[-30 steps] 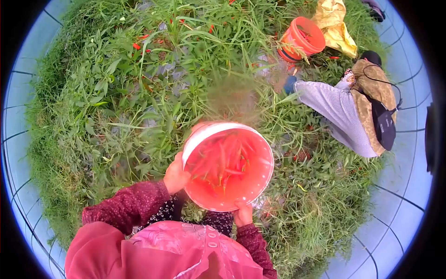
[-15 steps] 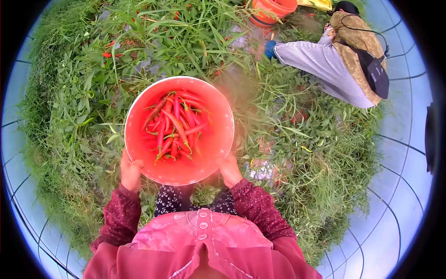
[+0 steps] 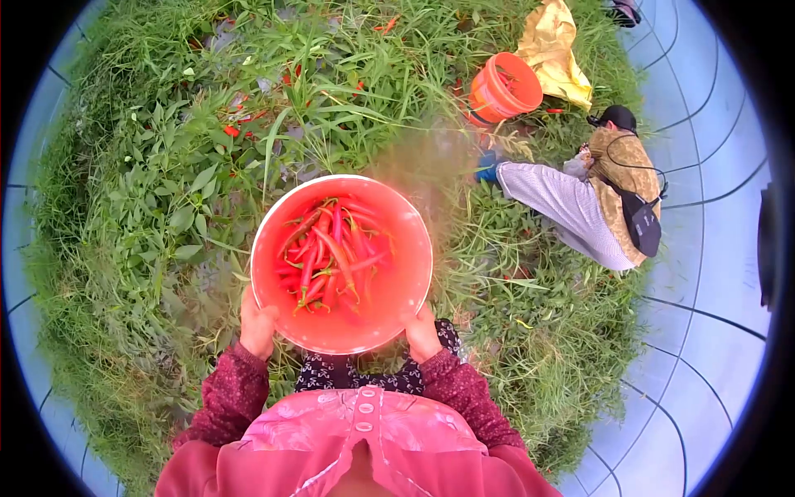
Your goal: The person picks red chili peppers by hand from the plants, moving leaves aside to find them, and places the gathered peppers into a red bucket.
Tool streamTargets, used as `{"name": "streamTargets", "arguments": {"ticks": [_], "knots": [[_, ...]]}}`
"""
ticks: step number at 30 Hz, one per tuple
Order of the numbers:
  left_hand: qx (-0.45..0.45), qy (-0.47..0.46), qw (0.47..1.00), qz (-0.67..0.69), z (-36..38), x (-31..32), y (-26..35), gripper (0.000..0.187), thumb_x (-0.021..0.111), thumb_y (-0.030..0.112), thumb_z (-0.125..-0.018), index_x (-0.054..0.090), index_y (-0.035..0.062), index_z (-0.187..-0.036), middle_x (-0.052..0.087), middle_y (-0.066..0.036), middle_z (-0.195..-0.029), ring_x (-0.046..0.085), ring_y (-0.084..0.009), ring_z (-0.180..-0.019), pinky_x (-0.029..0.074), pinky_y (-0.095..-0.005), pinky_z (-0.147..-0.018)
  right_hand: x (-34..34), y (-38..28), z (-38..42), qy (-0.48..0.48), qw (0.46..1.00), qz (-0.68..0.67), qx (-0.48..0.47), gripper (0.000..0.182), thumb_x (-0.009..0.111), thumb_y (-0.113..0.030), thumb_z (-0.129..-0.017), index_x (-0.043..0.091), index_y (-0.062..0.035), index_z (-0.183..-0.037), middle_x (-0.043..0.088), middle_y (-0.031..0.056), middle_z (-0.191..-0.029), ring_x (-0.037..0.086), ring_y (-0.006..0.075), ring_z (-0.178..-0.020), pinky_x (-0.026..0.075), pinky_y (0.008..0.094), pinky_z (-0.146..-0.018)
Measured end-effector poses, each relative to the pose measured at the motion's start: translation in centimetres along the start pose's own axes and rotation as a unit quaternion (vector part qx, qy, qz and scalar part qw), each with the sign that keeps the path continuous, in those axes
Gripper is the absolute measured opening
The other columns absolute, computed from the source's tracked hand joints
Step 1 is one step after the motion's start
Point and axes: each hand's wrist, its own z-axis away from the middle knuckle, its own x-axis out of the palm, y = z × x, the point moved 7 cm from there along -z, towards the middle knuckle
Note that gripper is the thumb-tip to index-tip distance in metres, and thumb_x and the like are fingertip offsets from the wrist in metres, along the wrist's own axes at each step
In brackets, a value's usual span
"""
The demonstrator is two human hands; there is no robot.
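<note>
In the head view I carry a red bucket (image 3: 385, 319) with a pale rim in front of my body. Red chili peppers (image 3: 331, 257) lie in a heap at its bottom, some with green stems. My left hand (image 3: 257, 325) grips the rim at the lower left, thumb over the edge. At the lower right my right hand (image 3: 423, 333) holds the same rim. The fingers of both hands are mostly hidden behind the bucket's outer wall.
Green plants and grass (image 3: 182, 207) cover the ground, with scattered red peppers among them. To the right sits a person (image 3: 580, 186) wearing a cap. Another red bucket (image 3: 503, 87) holding a few peppers stands ahead, beside a yellow sack (image 3: 553, 50). Curved plastic sheeting (image 3: 704, 248) shows at the right.
The view has shifted, bringing the second bucket, yellow sack and seated person more fully into sight. My bucket appears slightly lower and further right, still held by both hands.
</note>
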Motion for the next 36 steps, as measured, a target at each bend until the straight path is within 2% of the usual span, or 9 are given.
{"name": "streamTargets", "arguments": {"ticks": [9,14,15,18,20,22,24,31,36], "knots": [[-0.044,0.028,0.998,-0.046,-3.3,3.1,0.2,0.061,0.038,-0.015,-0.066,0.039,-0.0012,-0.124,0.055,-0.011,-0.110,0.054,-0.0203,-0.097,0.044,-0.0292,-0.084,-2.3,1.6,-4.4,-0.008,0.997,-0.040,0.068,0.043,0.046,0.005,-0.076,0.045,0.0016,-0.119,0.058,0.0087,-0.105,0.056,0.0170,-0.093,0.045,0.0280,-0.081],[-0.044,0.056,0.993,-0.099,-6.0,6.9,-1.6,0.059,0.039,-0.013,-0.065,0.040,-0.0013,-0.123,0.056,-0.011,-0.108,0.054,-0.0197,-0.096,0.044,-0.0292,-0.084,-4.5,1.3,-10.0,-0.088,0.989,-0.049,0.112,0.036,0.046,0.003,-0.078,0.050,-0.0013,-0.113,0.059,0.0062,-0.097,0.058,0.0149,-0.085,0.047,0.0261,-0.071],[-0.012,0.091,0.992,-0.090,-6.4,8.7,-1.8,0.059,0.039,-0.009,-0.062,0.042,-0.0006,-0.121,0.057,-0.009,-0.106,0.055,-0.0195,-0.093,0.044,-0.0279,-0.079,-5.5,0.5,-13.1,-0.098,0.987,-0.047,0.116,0.036,0.046,0.003,-0.078,0.050,-0.0013,-0.113,0.059,0.0062,-0.097,0.058,0.0149,-0.085,0.047,0.0261,-0.071],[-0.047,0.137,0.983,-0.111,-7.7,11.6,-3.2,0.059,0.039,-0.009,-0.063,0.042,-0.0006,-0.121,0.057,-0.008,-0.104,0.055,-0.0185,-0.091,0.044,-0.0271,-0.076,-7.0,-0.3,-17.3,-0.135,0.978,-0.068,0.146,0.034,0.046,0.003,-0.078,0.050,0.0007,-0.111,0.059,0.0072,-0.097,0.057,0.0162,-0.086,0.047,0.0282,-0.075],[-0.049,0.159,0.980,-0.105,-9.5,15.4,-3.3,0.059,0.039,-0.009,-0.063,0.043,-0.0006,-0.121,0.058,-0.008,-0.104,0.055,-0.0179,-0.090,0.044,-0.0267,-0.075,-9.3,-2.0,-20.2,-0.104,0.984,-0.047,0.140,0.033,0.045,0.002,-0.078,0.049,0.0018,-0.111,0.058,0.0084,-0.100,0.056,0.0175,-0.089,0.045,0.0294,-0.079],[-0.089,0.148,0.979,-0.108,-10.2,18.3,-2.7,0.062,0.037,-0.012,-0.063,0.040,-0.0016,-0.124,0.054,-0.011,-0.113,0.052,-0.0223,-0.103,0.041,-0.0301,-0.088,-11.0,-3.2,-21.3,-0.104,0.980,-0.054,0.162,0.032,0.046,0.002,-0.079,0.049,0.0021,-0.111,0.058,0.0090,-0.102,0.055,0.0179,-0.091,0.044,0.0294,-0.082],[-0.094,0.160,0.973,-0.134,-10.8,20.6,-2.7,0.063,0.037,-0.012,-0.064,0.038,-0.0015,-0.126,0.053,-0.012,-0.115,0.052,-0.0225,-0.104,0.041,-0.0302,-0.090,-13.1,-4.7,-21.8,-0.121,0.972,-0.065,0.190,0.032,0.046,0.002,-0.080,0.049,0.0015,-0.112,0.057,0.0084,-0.102,0.054,0.0169,-0.091,0.044,0.0291,-0.081],[-0.072,0.042,0.980,-0.178,-16.9,30.5,-4.4,0.061,0.040,-0.014,-0.067,0.035,-0.0025,-0.127,0.053,-0.010,-0.114,0.052,-0.0178,-0.102,0.042,-0.0273,-0.088,-21.6,-8.1,-22.5,0.057,0.977,-0.143,0.148,0.028,0.050,0.001,-0.079,0.053,-0.0010,-0.106,0.059,0.0066,-0.097,0.058,0.0175,-0.087,0.048,0.0305,-0.078],[-0.051,-0.066,0.979,-0.186,-21.1,35.2,-7.7,0.059,0.045,-0.011,-0.071,0.033,-0.0018,-0.128,0.055,-0.011,-0.110,0.054,-0.0180,-0.098,0.044,-0.0274,-0.085,-26.1,-6.3,-20.5,0.149,0.962,-0.172,0.149,0.030,0.052,0.000,-0.076,0.052,-0.0021,-0.106,0.058,0.0066,-0.097,0.057,0.0177,-0.088,0.048,0.0319,-0.078]]}}
